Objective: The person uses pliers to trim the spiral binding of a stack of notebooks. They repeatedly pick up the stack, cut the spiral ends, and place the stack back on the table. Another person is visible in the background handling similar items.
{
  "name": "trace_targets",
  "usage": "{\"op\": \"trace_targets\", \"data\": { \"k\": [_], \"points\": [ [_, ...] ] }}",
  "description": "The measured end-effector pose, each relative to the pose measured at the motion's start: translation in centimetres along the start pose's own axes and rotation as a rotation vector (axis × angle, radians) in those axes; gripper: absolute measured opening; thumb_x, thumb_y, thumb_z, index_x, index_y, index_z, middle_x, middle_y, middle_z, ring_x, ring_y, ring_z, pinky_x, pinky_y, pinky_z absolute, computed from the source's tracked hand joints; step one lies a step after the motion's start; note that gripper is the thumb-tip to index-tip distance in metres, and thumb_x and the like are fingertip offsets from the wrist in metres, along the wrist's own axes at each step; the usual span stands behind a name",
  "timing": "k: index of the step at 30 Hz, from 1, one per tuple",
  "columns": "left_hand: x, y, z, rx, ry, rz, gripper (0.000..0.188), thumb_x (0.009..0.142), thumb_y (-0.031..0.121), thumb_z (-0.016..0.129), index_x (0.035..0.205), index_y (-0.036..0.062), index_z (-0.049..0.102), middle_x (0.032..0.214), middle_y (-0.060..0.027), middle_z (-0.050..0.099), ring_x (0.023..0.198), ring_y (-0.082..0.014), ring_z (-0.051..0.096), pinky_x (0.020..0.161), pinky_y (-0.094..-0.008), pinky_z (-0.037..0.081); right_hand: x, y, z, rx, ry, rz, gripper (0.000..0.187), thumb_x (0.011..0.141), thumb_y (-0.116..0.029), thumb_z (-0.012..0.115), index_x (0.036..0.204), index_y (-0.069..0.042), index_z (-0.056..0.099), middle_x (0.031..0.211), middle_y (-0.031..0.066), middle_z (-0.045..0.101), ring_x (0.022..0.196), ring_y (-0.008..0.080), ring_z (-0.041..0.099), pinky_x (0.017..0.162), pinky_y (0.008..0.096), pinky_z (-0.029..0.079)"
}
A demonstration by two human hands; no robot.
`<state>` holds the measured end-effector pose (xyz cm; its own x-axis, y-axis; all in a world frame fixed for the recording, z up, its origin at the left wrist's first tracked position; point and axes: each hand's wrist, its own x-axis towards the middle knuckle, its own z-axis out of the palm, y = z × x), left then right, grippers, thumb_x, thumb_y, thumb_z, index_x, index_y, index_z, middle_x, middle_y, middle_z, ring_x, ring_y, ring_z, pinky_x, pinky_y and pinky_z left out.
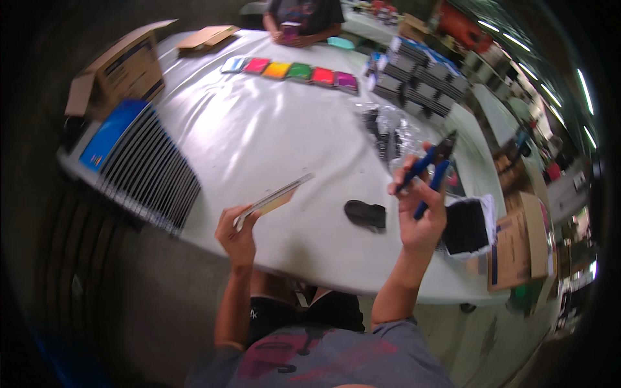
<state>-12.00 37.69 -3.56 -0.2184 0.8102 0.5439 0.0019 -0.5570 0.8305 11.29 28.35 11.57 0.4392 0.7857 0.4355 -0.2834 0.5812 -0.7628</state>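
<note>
Pinched by one end in my left hand (pixel 237 236) is a thin flat piece (pixel 279 197), with a pale grey edge and a tan face; its exact kind I cannot make out. It tilts up to the right over the table. My right hand (pixel 422 223) holds blue-handled cutting pliers (pixel 441 154), their dark jaws pointing up and away and their handles spread apart. A dark rounded object (pixel 364 214) lies on the table between my hands. Just right of my right hand is a white-lined container (pixel 490 210) with black contents.
The white-covered table (pixel 278 129) carries a row of coloured packs (pixel 299 71) at the far side. Stacked grey boxes (pixel 420 74) and clear plastic wrap (pixel 402 123) lie right. A long stack of blue-topped flat items (pixel 116 132) and cartons (pixel 132 68) stand left. Another person (pixel 307 16) is opposite.
</note>
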Motion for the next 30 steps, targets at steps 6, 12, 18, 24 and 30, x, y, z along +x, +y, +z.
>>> {"op": "trace_targets", "data": {
  "k": [6, 12, 18, 24, 30],
  "points": [
    [1.9, 3.2, 0.7, 0.27, 0.015, 0.24, 0.022, 0.068, -0.003, 0.077, 0.086, 0.0006, 0.065, 0.079, -0.0081, 0.062, 0.071, -0.0156, 0.059, 0.063, -0.0254, 0.047, -4.1, 4.6, 5.0, -0.991, -0.469, -0.059, 0.058, 0.073, -0.006, 0.061, 0.129, -0.012, 0.049, 0.096, 0.006, 0.054, 0.079, 0.0185, 0.051, 0.071, 0.0282, 0.04],
    [1.9, 5.1, 0.6, 0.247, 0.077, 0.302, 0.019, 0.071, 0.003, 0.077, 0.086, 0.0027, 0.065, 0.079, -0.0066, 0.062, 0.07, -0.0133, 0.06, 0.058, -0.0243, 0.047, -6.9, 6.1, 5.2, -1.094, -0.489, -0.056, 0.059, 0.069, -0.008, 0.066, 0.127, -0.015, 0.054, 0.098, 0.0104, 0.054, 0.091, 0.0283, 0.052, 0.085, 0.0403, 0.038],
    [1.4, 6.1, 0.6, 0.347, 0.09, 0.387, 0.023, 0.07, 0.011, 0.078, 0.09, 0.01, 0.068, 0.073, 0.0008, 0.061, 0.068, -0.0134, 0.054, 0.069, -0.0283, 0.037, -7.1, 5.2, 4.9, -1.215, -0.466, -0.19, 0.059, 0.07, -0.012, 0.068, 0.127, -0.015, 0.054, 0.101, 0.0106, 0.053, 0.093, 0.0274, 0.051, 0.084, 0.0398, 0.037],
    [0.6, 7.2, 0.9, 0.423, 0.048, 0.364, 0.029, 0.07, 0.009, 0.075, 0.099, 0.0129, 0.07, 0.071, 0.0023, 0.058, 0.067, -0.0131, 0.05, 0.071, -0.028, 0.034, -7.4, 4.7, 5.3, -1.285, -0.445, -0.302, 0.053, 0.073, -0.017, 0.07, 0.125, -0.02, 0.058, 0.104, 0.0117, 0.052, 0.094, 0.0276, 0.05, 0.084, 0.0397, 0.036],
    [0.6, 7.9, 0.9, 0.485, 0.049, 0.444, 0.033, 0.068, 0.005, 0.075, 0.1, 0.0127, 0.072, 0.07, 0.0032, 0.059, 0.069, -0.0127, 0.05, 0.071, -0.0275, 0.034, -7.4, 4.7, 5.5, -1.294, -0.464, -0.3, 0.053, 0.074, -0.019, 0.07, 0.126, -0.021, 0.058, 0.105, 0.012, 0.052, 0.095, 0.0278, 0.051, 0.085, 0.0402, 0.037]
  ]
}}
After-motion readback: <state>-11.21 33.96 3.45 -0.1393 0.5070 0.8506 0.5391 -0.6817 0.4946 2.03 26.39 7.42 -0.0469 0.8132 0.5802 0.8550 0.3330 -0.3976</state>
